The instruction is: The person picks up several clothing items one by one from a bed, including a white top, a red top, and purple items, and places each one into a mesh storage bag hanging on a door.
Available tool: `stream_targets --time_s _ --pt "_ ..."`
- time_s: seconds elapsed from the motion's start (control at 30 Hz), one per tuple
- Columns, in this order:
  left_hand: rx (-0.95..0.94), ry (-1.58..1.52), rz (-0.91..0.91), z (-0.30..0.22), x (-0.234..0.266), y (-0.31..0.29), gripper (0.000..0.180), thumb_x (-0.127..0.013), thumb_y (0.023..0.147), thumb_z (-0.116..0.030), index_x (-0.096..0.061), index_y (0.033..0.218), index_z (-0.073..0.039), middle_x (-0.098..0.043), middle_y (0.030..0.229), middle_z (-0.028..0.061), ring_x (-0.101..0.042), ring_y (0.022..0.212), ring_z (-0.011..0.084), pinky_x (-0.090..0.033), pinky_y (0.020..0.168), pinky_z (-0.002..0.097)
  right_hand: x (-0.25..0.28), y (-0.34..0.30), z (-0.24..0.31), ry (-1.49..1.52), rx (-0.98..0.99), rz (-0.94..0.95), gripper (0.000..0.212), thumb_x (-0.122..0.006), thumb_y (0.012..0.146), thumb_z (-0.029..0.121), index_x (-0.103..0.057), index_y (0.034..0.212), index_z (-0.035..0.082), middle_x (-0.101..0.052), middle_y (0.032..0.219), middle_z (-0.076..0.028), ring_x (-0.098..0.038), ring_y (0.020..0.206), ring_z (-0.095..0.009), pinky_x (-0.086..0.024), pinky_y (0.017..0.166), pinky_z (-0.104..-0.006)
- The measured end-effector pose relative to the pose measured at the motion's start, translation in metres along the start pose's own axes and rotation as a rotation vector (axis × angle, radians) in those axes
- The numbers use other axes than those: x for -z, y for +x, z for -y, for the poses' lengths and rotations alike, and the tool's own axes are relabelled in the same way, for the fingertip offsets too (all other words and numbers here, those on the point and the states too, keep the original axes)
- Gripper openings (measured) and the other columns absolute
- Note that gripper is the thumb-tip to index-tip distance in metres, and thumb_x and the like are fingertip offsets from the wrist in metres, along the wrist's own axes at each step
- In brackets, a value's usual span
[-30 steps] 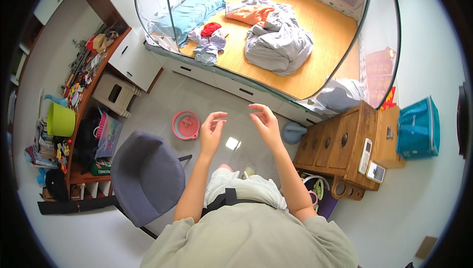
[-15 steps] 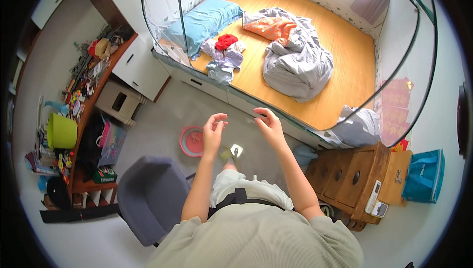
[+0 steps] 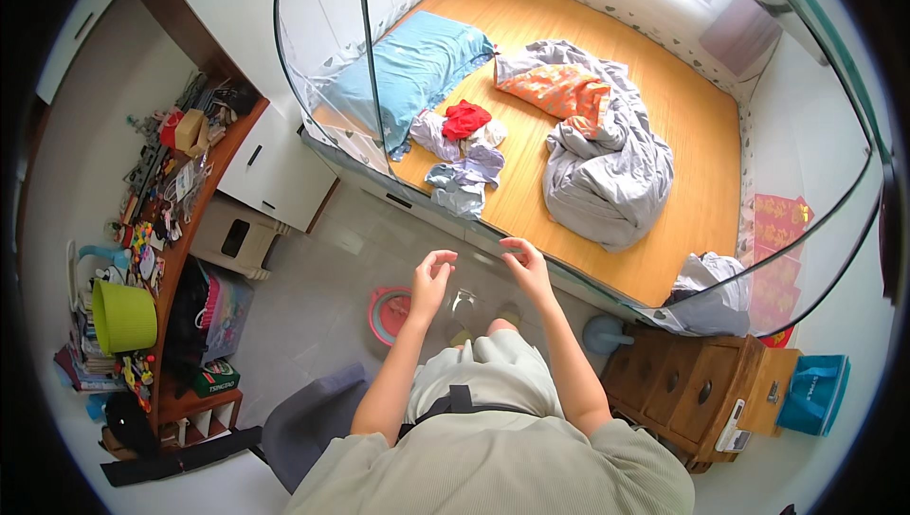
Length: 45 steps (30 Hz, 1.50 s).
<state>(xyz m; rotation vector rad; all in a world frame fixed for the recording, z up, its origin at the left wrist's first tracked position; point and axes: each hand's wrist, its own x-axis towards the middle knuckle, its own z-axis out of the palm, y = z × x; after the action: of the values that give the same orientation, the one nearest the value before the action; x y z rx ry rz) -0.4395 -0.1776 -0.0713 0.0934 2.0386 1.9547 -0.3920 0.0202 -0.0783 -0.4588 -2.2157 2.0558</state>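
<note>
Both of my hands are raised in front of me, with nothing in either. My left hand [image 3: 434, 280] has its fingers loosely bent, thumb and fingertips apart. My right hand [image 3: 526, 271] is curved the same way, facing the left across a small gap. Beyond them is a bed with a yellow-brown mat [image 3: 531, 188]. Nearest on it lies a small heap of clothes: a red garment [image 3: 466, 120] on top of pale purple and light blue ones [image 3: 460, 195]. Farther right are a crumpled grey blanket [image 3: 607, 198] and an orange patterned cloth [image 3: 559, 93]. A blue pillow [image 3: 408, 74] lies at the left.
A dark-edged clear net frame [image 3: 373, 70] rises around the bed. A pink basin [image 3: 387, 316] sits on the floor by my left forearm. The grey chair [image 3: 308, 420] is at lower left, a cluttered desk [image 3: 209, 150] beyond it. A wooden drawer cabinet [image 3: 678, 382] stands at right.
My body has moved forward towards the bed, and the chair now sits lower in view. Both hands stay raised and empty in much the same pose.
</note>
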Motion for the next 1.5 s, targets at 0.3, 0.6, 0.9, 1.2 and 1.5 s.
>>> stream_targets --time_s 0.3,0.6,0.9,1.2,1.5 --pt "0.148 -0.138 -0.061 0.02 0.016 0.072 0.02 -0.046 0.083 0.003 -0.058 0.099 0.002 -0.061 0.096 0.0069 -0.057 0.085 0.0122 -0.047 0.079 0.0255 -0.028 0.112 -0.017 -0.031 -0.02 0.061 0.025 -0.055 0.08 0.005 -0.059 0.105 0.004 -0.059 0.101 -0.005 -0.058 0.079 -0.011 -0.047 0.073 -0.0249" --pt "0.254 -0.121 -0.067 0.106 -0.012 0.188 0.019 -0.047 0.086 -0.004 -0.059 0.1 -0.006 -0.062 0.096 0.001 -0.057 0.079 0.0073 -0.043 0.065 0.0198 -0.018 0.232 -0.067 -0.137 -0.118 0.151 0.022 -0.053 0.081 0.004 -0.06 0.102 0.003 -0.059 0.1 -0.007 -0.059 0.081 -0.014 -0.049 0.072 -0.0269" --pt "0.253 0.02 0.011 0.182 -0.07 0.326 0.019 -0.05 0.083 -0.006 -0.062 0.098 -0.004 -0.065 0.089 0.006 -0.061 0.076 0.0139 -0.048 0.069 0.027 0.012 0.364 -0.153 -0.293 -0.208 0.215 0.023 -0.055 0.082 0.005 -0.058 0.104 0.003 -0.059 0.103 -0.007 -0.059 0.087 -0.016 -0.048 0.073 -0.0281" --pt "0.396 0.255 -0.079 0.221 -0.074 0.437 0.021 -0.049 0.079 -0.002 -0.063 0.094 -0.001 -0.065 0.091 0.0107 -0.061 0.083 0.021 -0.046 0.077 0.0291 0.046 0.473 -0.248 -0.277 -0.225 -0.029 0.034 -0.057 0.079 0.009 -0.054 0.113 0.005 -0.053 0.11 -0.013 -0.059 0.086 -0.02 -0.048 0.076 -0.0307" --pt "0.303 0.404 -0.201 0.282 -0.083 0.496 0.03 -0.057 0.076 -0.013 -0.057 0.104 -0.001 -0.061 0.094 0.0178 -0.058 0.092 0.0312 -0.045 0.081 0.037 0.045 0.531 -0.281 -0.348 -0.228 -0.092 0.061 -0.065 0.074 0.019 -0.041 0.128 0.007 -0.044 0.121 -0.016 -0.054 0.097 -0.024 -0.045 0.083 -0.0327"
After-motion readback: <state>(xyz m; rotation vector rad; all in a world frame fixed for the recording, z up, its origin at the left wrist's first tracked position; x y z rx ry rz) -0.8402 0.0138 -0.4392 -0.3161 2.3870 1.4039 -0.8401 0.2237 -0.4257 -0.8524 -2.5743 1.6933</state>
